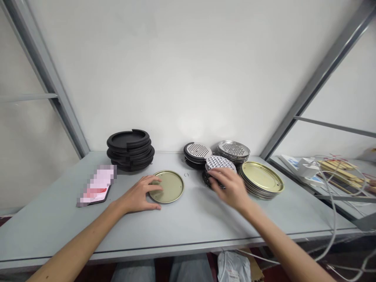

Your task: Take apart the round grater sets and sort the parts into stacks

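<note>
My left hand (143, 196) is open on the table, its fingertips over the left rim of a round gold-coloured metal lid (169, 188) that lies flat. To the right, my right hand (230, 187), slightly blurred, has its fingers spread at the front of a small stack of silver grater discs (220, 162). Its fingertips reach the stack's edge; whether they touch is unclear. Dark pieces under the top disc are partly hidden by the hand. Beside my right hand stands a stack of gold-coloured lids (262, 176). A small metal ring (186, 175) lies between the hands.
Black ring-shaped bases (129, 150) are stacked at the back left. A phone with a blurred-out screen (98, 186) lies before them. At the back are a black base with a perforated disc (199, 152) and stacked silver discs (233, 150). White cables (333, 211) hang at right.
</note>
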Tool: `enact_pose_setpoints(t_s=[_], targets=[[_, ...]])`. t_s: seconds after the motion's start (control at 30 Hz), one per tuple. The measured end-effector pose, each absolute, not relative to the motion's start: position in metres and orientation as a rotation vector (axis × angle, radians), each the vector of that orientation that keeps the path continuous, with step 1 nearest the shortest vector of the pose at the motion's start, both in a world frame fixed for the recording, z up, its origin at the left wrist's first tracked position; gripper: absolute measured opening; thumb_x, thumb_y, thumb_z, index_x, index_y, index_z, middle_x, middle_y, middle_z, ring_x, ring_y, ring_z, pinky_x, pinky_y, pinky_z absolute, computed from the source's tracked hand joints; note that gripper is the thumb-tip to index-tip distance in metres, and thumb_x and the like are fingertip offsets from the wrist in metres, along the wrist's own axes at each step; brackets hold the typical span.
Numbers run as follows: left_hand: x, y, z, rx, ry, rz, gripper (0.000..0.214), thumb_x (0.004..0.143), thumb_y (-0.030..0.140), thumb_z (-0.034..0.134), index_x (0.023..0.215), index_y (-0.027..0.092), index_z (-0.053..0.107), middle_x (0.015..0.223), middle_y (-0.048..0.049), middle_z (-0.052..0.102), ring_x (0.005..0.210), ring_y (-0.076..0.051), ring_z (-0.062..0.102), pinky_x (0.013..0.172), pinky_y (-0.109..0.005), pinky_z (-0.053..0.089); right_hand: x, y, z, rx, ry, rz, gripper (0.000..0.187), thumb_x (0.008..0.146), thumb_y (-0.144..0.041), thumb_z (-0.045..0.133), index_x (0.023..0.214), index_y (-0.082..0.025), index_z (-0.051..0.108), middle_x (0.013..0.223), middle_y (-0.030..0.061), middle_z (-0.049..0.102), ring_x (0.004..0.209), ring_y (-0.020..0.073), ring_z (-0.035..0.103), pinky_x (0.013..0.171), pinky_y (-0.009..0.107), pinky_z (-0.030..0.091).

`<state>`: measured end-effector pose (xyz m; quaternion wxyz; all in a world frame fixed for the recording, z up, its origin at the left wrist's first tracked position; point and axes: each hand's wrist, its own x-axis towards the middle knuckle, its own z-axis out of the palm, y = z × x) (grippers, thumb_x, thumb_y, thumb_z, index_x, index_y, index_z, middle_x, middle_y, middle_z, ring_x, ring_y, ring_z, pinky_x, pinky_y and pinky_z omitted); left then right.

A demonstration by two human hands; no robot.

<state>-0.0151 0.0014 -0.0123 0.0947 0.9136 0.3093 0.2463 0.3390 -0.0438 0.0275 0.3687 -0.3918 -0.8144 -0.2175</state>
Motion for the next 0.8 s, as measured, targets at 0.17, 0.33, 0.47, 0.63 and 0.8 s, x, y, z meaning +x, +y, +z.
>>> enact_pose_setpoints(t_s=[0.17,0.33,0.47,0.63,0.8], targets=[[-0.012,0.004,-0.014,2.593,0.812,0.872,0.013,0.086,0.033,0.067,0.080,0.023,0.074,0.097,-0.0054,0.069,0.094,-0.021,0.064,0.086,-0.035,0.051,0.247,-0.037,-0.006,-0.835,-2.429,-0.301,0.036,0.086,-0.025,0.062,0.120,-0.016,0.059,0.116,0.0123,0.067,0.112,0.0269,0.058,0.090,0.042,0.051],[-0.015,0.003,-0.009,2.542,0.869,1.305,0.015,0.088,0.031,0.064,0.096,0.022,0.071,0.106,-0.0088,0.066,0.100,-0.023,0.063,0.089,-0.039,0.051,0.219,-0.020,-0.004,-0.782,-2.352,-0.210,0.013,0.091,-0.018,0.054,0.095,-0.021,0.066,0.084,0.0036,0.073,0.081,0.0163,0.068,0.076,0.030,0.052],[-0.025,0.004,-0.006,2.473,1.111,1.660,0.037,0.090,0.030,0.055,0.125,0.019,0.055,0.126,-0.0129,0.055,0.118,-0.028,0.053,0.100,-0.046,0.044,0.264,-0.034,0.032,-0.697,-2.048,-0.384,0.023,0.092,-0.014,0.051,0.105,-0.024,0.068,0.104,0.0058,0.073,0.097,0.0184,0.067,0.084,0.033,0.054],[-0.026,0.006,-0.010,2.524,1.126,1.399,0.024,0.096,0.028,0.044,0.101,0.018,0.064,0.106,-0.0078,0.063,0.100,-0.022,0.062,0.090,-0.036,0.050,0.391,-0.055,0.057,-1.117,-1.540,-0.865,0.024,0.088,-0.021,0.061,0.110,-0.022,0.070,0.105,0.0106,0.073,0.098,0.0263,0.066,0.090,0.043,0.051],[-0.016,0.005,-0.015,2.560,1.024,1.220,0.028,0.097,0.028,0.042,0.086,0.018,0.065,0.092,-0.0062,0.066,0.085,-0.017,0.063,0.078,-0.029,0.052,0.491,-0.066,0.024,-1.428,-1.603,-0.961,0.019,0.087,-0.026,0.062,0.102,-0.026,0.074,0.099,0.0080,0.074,0.082,0.0265,0.066,0.075,0.039,0.052]])
